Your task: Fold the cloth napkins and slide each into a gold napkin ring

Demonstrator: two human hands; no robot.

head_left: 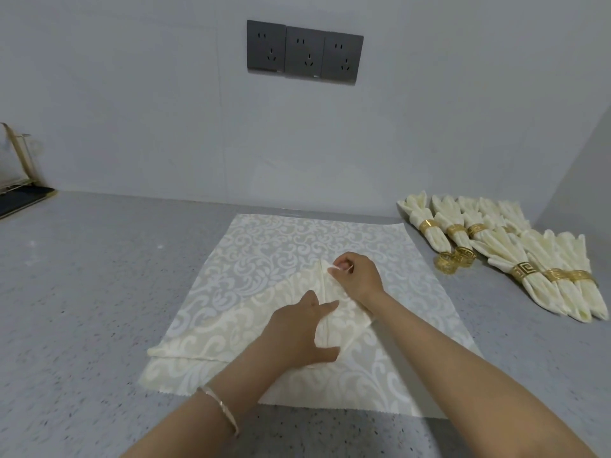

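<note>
Counter [82, 292]: grey, speckled; everything is laid on it.
Napkin [281, 239]: cream patterned cloth, spread flat at centre of counter. The near-left corner is folded over twd the middle, w/ a narrow pleat raised at the flap's tip.
Handling: judged light, soft, floppy. Creases prob. not held unless pressed, so it is best taken at edges/corners w/ the fold pinned flat.
Done napkins [515, 256]: row at far right, each passed thru a gold ring.
Left hand [297, 332]: fingers fairly straight, laid on the flap; cloth is pressed down, nothing gripped.
Right hand [357, 276]: pleat tip is pinched betw. thumb & fingers.
Spare rings [456, 259]: two, loose, just beside the done napkins; prob. hard & smooth.
</note>
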